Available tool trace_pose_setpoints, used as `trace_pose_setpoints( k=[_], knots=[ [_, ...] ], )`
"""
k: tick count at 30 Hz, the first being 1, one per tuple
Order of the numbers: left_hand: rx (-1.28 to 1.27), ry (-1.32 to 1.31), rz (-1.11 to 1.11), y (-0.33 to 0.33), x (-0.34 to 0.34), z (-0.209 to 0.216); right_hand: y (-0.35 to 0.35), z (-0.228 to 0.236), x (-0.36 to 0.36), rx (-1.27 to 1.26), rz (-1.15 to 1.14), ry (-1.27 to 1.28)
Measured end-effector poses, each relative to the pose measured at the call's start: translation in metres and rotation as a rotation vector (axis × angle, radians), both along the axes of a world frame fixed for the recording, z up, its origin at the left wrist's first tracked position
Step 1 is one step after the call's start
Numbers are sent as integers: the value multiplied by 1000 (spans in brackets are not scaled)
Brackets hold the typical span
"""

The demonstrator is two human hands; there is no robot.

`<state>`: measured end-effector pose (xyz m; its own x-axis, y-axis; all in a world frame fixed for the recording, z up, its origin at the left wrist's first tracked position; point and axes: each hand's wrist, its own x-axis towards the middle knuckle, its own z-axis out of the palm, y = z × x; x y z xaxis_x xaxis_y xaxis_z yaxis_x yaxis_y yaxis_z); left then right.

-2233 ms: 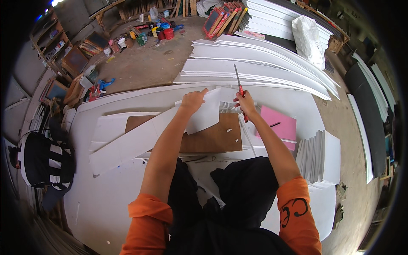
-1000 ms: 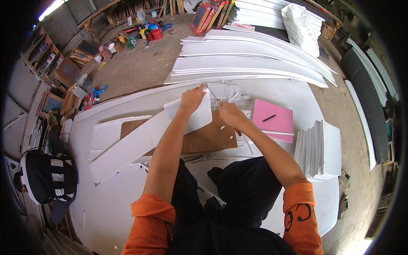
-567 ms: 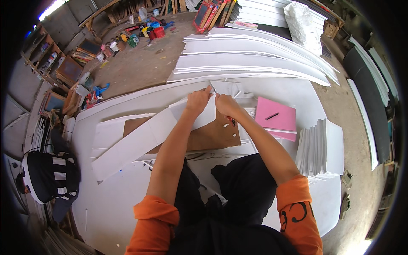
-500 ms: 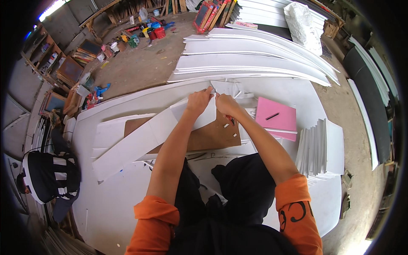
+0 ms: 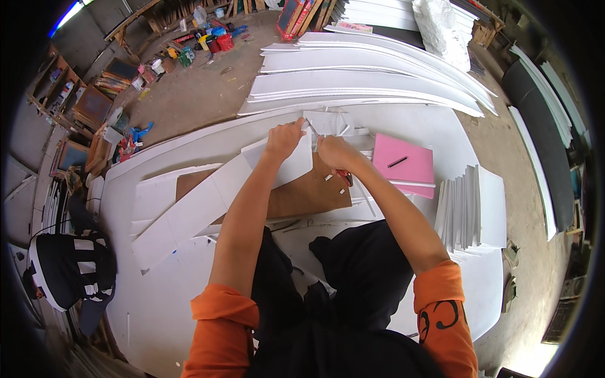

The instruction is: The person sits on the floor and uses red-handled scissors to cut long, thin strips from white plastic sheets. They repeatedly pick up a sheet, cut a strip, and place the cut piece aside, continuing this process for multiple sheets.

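My left hand (image 5: 285, 138) is closed at the far end of a long white board strip (image 5: 198, 205), which slants from lower left to upper right. Wrapped around a utility knife (image 5: 345, 177), my right hand (image 5: 336, 153) is just right of it. The knife's red and dark handle end sticks out below the fist, and its thin blade points up and left toward the left fingertips. Beneath the strip lies a brown board (image 5: 309, 198) with small white scraps on it. White offcuts (image 5: 334, 120) lie just beyond my hands.
A pink board (image 5: 403, 160) with a black pen (image 5: 397, 162) on it lies to the right. Nearer stands a row of white pieces (image 5: 463, 208). Large white sheets (image 5: 353, 82) are stacked beyond the work surface. A black-and-white bag (image 5: 72, 268) sits at left.
My right hand and the knife have moved away from my left hand, opening a gap between them. A loose narrow white strip now shows beside the knife handle. The whole view has shifted slightly.
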<state>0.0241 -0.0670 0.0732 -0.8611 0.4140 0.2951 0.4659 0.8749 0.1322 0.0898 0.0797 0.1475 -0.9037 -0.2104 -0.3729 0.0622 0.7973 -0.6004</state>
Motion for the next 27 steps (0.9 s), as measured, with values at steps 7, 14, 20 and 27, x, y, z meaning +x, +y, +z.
trace_pose_setpoints(
  k=[7, 14, 20, 27],
  knots=[
    [-12, -62, -27, 1, 3, 5, -4, -15, -17, -54, -5, -14],
    [183, -110, 46, 2, 4, 5, -11, -34, -34, -16, 40, -37],
    [486, 17, 25, 18, 1, 9, -6, -55, -41, 51, 164, 168],
    [593, -24, 69, 15, -7, 2, -3, -30, -25, 58, 116, 17]
  ],
)
